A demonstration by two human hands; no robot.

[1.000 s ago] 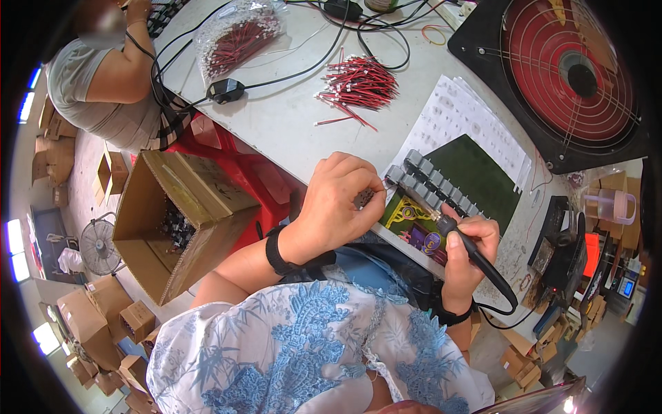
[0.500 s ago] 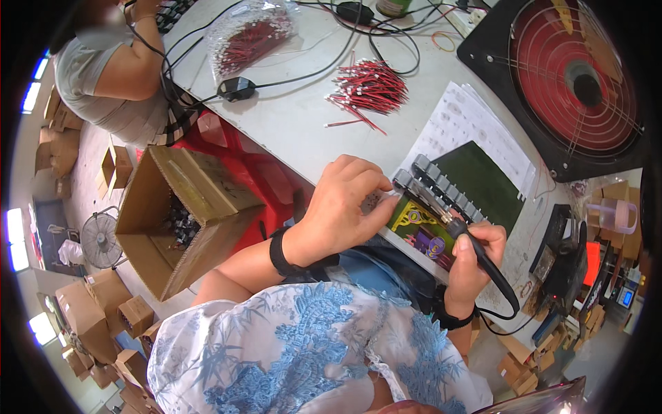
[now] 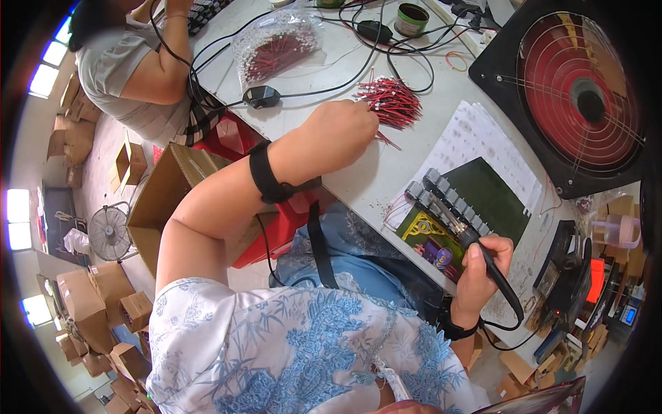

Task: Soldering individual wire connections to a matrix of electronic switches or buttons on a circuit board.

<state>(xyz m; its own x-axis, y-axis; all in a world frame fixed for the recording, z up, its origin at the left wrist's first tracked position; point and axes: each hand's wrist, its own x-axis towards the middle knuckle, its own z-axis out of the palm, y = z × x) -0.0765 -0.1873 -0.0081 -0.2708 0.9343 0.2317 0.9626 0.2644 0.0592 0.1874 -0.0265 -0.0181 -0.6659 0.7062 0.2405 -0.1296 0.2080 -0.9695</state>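
Observation:
My right hand [image 3: 480, 276] grips a soldering iron [image 3: 491, 265] by its dark handle. The iron's metal tip end lies along a row of small grey block-shaped parts [image 3: 456, 200]. These parts stand on a dark green board [image 3: 493, 190] with a printed yellow and purple picture at its near end. Thin reddish wires [image 3: 394, 210] stick out by the left end of the row. My left hand [image 3: 338, 134] is curled at the near left edge of a pile of red-and-black wire leads [image 3: 394, 103] with white connectors; its fingertips are hidden.
Printed sheets [image 3: 476, 134] lie under the board. A red fan [image 3: 586, 103] stands at the right rear. Behind the pile are a bag of leads [image 3: 276, 52], black cables and a green tin [image 3: 412, 21]. At left are a cardboard box [image 3: 162, 193] and a co-worker's arm [image 3: 162, 76].
My left hand has moved from the left end of the grey row, away from me, to the wire pile. My right hand keeps the soldering iron at the row. The whole view has shifted slightly.

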